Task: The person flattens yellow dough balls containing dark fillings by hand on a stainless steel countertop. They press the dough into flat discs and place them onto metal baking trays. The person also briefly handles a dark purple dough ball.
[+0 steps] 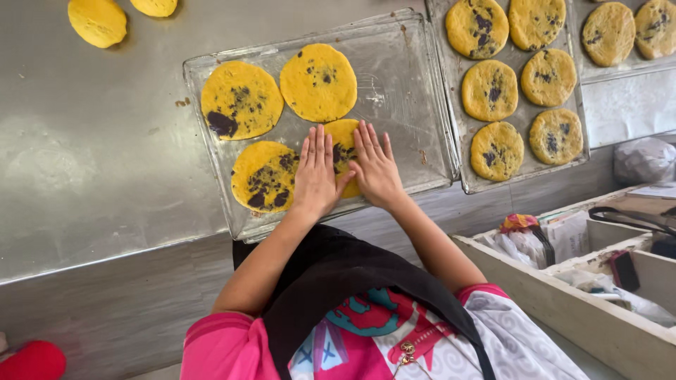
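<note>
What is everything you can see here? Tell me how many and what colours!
Round yellow dough discs with dark chips: four, on the near metal tray, one under the hands.
Near rectangular metal baking tray: one, silver, middle of the counter.
Second metal tray: one, silver, right of the first, holding six yellow-brown chip discs.
Third tray: one, silver, top right, two discs showing.
Plain yellow dough pieces: two, top left on the steel counter.
Pale wooden compartment box: one, lower right, with papers and bags.
Left hand: flat on the disc.
Right hand: flat beside it.
</note>
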